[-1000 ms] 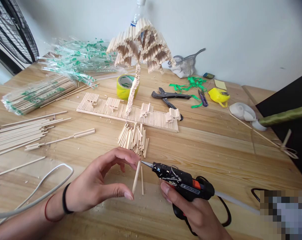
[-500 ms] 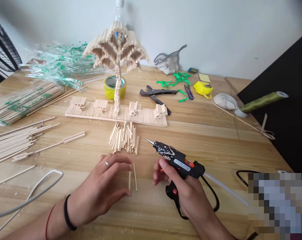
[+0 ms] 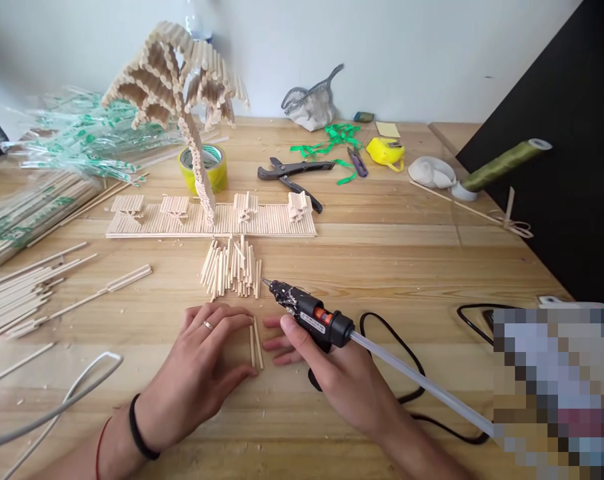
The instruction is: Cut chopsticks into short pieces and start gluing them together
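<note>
My left hand (image 3: 209,350) rests on the table, fingers curved and apart. Its fingertips and thumb are near the two ends of a pair of short wooden sticks (image 3: 257,347) lying side by side; I cannot tell whether they touch. My right hand (image 3: 327,363) is around a black hot glue gun (image 3: 307,313) with a clear glue stick out of its back. The gun's nozzle points up and left, and some fingers stretch toward the two sticks. A pile of cut sticks (image 3: 232,267) lies just beyond my hands.
Behind the pile stands a stick-built tree (image 3: 197,160) on a slatted base (image 3: 272,223) with small stick tables. Yellow tape (image 3: 222,177), black cutters (image 3: 295,171) and a yellow tape measure (image 3: 385,153) lie behind. Long sticks (image 3: 22,293) and a white cable (image 3: 82,393) are left.
My right hand has brought the glue gun left and turned it, closer to the two sticks. My left hand stays around them. The whole view has shifted a little.
</note>
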`<state>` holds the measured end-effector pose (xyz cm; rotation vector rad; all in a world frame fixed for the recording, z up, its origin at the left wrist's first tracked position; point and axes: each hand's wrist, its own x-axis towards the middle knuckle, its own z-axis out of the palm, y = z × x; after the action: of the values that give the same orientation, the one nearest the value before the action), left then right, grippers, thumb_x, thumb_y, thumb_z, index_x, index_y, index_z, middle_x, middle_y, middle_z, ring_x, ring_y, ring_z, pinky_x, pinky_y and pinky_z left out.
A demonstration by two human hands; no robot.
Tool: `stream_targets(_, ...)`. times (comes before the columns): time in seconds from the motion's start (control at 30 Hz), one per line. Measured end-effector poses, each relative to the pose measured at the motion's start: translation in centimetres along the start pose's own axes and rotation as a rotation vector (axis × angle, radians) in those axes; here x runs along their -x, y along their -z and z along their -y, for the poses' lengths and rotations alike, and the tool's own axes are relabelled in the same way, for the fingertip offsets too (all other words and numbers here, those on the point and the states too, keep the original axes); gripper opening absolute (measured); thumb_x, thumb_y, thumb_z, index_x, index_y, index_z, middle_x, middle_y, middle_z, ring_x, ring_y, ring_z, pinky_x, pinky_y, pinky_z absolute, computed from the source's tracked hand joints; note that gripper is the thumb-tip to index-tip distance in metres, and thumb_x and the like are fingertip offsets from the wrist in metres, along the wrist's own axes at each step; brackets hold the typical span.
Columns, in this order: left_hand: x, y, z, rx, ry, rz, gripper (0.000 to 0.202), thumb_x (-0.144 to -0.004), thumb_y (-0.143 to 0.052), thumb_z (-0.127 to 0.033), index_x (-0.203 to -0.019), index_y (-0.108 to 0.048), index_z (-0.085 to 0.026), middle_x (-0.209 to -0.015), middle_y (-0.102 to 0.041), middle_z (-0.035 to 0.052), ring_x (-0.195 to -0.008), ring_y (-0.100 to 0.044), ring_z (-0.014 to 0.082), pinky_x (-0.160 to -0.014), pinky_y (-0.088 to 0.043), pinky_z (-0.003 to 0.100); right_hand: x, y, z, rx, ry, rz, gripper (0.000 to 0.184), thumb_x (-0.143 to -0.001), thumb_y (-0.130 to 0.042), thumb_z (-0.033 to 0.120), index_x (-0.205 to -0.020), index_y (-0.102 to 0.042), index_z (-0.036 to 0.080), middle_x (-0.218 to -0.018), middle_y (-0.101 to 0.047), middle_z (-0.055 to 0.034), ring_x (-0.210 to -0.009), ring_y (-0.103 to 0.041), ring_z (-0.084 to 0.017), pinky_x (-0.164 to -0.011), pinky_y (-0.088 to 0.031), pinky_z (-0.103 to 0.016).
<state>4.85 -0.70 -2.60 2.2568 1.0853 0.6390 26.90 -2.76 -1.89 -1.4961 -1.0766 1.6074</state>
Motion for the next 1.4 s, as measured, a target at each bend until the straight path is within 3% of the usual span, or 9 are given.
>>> stream_targets(0.37,-0.1,-0.1,-0.1,-0.005,0.03,0.022,0.049,-0.088,-0.077,-0.022,-0.129,-0.052,-0.027,-0.121,-0.07,0.0078,-0.111,-0.062,0.0298,-0.096,-0.038,0.044,0.2,-0.2,-0.3,-0.041,-0.005,0.058,0.035,-0.094,-0.064,0.057,-0.102,-0.073,0.024,-0.11,-0.078,-0.0107,-0.093,-0.078,-0.03,-0.079,-0.067,-0.042)
stream_targets(0.53,0.0,0.0,-0.1,-0.02,0.027,0.055,0.051,-0.088,-0.077,-0.021,-0.131,-0.05,-0.026,-0.124,-0.069,0.0075,-0.114,-0.06,0.0297,-0.097,-0.037,0.045,0.0,0.0,-0.1,-0.026,-0.01,0.067,0.036,-0.094,-0.064,0.057,-0.103,-0.073,0.023,-0.101,-0.079,-0.0095,-0.089,-0.078,-0.029,-0.081,-0.067,-0.043)
stream_targets(0.8,0.1,0.9,-0.2,0.038,0.014,0.072,0.053,-0.09,-0.071,-0.017,-0.137,-0.049,-0.025,-0.139,-0.057,0.0103,-0.125,-0.052,0.0294,-0.106,-0.038,0.045,0.1,0.2,0.1,-0.005,0.005,0.08,0.037,-0.095,-0.064,0.057,-0.108,-0.074,0.024,-0.108,-0.079,-0.0089,-0.092,-0.078,-0.028,-0.08,-0.067,-0.041)
stream_targets(0.97,0.2,0.5,-0.2,-0.019,0.03,0.058,0.048,-0.092,-0.069,-0.017,-0.134,-0.048,-0.024,-0.135,-0.058,0.011,-0.124,-0.051,0.0297,-0.104,-0.039,0.047,0.1,0.3,-0.1,0.048,-0.011,0.09,0.035,-0.096,-0.063,0.057,-0.109,-0.074,0.027,-0.117,-0.077,-0.0087,-0.096,-0.077,-0.029,-0.082,-0.067,-0.041)
stream_targets(1.2,0.0,0.5,-0.4,-0.033,0.024,0.082,0.046,-0.092,-0.068,-0.016,-0.132,-0.047,-0.024,-0.13,-0.061,0.0085,-0.119,-0.052,0.0274,-0.101,-0.038,0.045,0.1,0.4,-0.3,0.075,0.005,0.109,0.034,-0.097,-0.061,0.056,-0.109,-0.076,0.028,-0.106,-0.079,-0.0059,-0.096,-0.077,-0.028,-0.085,-0.066,-0.041)
stream_targets(1.4,-0.3,0.5,-0.5,-0.022,0.041,0.078,0.044,-0.09,-0.07,-0.016,-0.129,-0.049,-0.024,-0.123,-0.065,0.0063,-0.114,-0.055,0.0267,-0.098,-0.039,0.044,0.0,0.4,-0.1,0.061,0.01,0.116,0.037,-0.096,-0.063,0.056,-0.117,-0.075,0.028,-0.12,-0.077,-0.0065,-0.097,-0.077,-0.027,-0.088,-0.065,-0.041)
